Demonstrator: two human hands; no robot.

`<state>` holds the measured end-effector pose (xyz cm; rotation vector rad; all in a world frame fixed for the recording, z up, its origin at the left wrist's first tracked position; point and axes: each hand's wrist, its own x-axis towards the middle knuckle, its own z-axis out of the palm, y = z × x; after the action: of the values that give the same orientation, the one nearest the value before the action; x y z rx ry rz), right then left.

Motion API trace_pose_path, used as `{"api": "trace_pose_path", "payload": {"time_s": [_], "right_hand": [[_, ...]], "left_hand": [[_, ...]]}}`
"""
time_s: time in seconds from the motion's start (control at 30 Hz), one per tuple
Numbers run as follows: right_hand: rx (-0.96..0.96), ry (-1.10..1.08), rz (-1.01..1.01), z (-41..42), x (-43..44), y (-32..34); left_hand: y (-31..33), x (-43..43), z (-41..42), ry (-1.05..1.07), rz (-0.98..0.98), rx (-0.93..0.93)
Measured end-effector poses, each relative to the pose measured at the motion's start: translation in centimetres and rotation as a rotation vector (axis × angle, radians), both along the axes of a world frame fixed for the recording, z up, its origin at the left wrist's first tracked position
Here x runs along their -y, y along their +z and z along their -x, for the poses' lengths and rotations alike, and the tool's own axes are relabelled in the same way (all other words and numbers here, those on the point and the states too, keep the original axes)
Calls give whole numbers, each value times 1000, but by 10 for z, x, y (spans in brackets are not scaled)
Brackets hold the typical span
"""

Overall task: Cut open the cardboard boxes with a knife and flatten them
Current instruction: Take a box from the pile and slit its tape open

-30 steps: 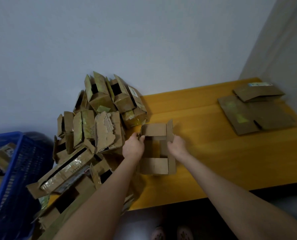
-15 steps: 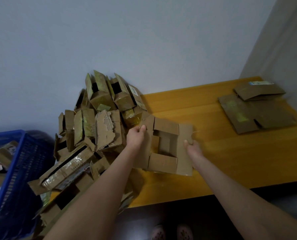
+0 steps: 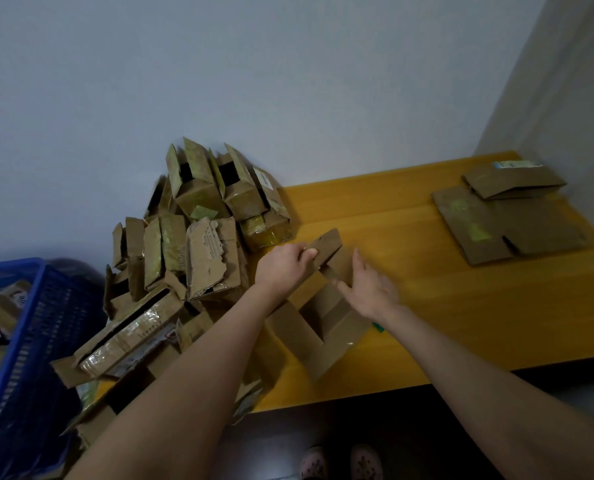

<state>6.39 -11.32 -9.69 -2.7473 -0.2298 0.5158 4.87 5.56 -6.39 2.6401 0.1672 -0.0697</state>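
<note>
Since a second ago the small brown cardboard box [image 3: 323, 344] has splayed open. The left hand [image 3: 283, 268] pinches its far flap and the right hand [image 3: 370, 289] presses down with straight fingers, so flattening looks nearly done.

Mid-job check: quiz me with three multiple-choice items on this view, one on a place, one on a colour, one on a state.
1. Where does the stack of flattened boxes lie?
A. on the far right end of the table
B. under the table
C. at the table's near left corner

2. What colour is the basket on the left?
A. red
B. blue
C. white

3. What is the left hand doing?
A. resting flat on the table
B. hanging open, touching nothing
C. gripping a flap of the opened box

Answers:
1 A: the stack lies flat on the tabletop's far right end.
2 B: its mesh wall is blue.
3 C: its fingers curl over the flap's edge.
</note>
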Motion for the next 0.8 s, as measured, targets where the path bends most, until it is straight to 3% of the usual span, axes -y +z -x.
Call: {"api": "trace_pose_path", "payload": {"time_s": [0.1,0.2,0.33,0.47,0.57,0.8], "right_hand": [[68,-75,-167,-4,5,2],[60,-138,-247,-10,7,0],[69,-255,-303,-9,12,-1],[120,-331,-286,-11,19,3],[105,-321,-325,-8,23,8],[57,-413,-532,-4,24,2]], "left_hand": [[3,-9,0,-11,-155,35],[3,-10,1,-16,-292,183],[-2,4,6,167,-209,332],[-15,4,13,459,-22,95],[-19,0,13,524,115,-170],[-13,-6,9,600,206,-260]]}}
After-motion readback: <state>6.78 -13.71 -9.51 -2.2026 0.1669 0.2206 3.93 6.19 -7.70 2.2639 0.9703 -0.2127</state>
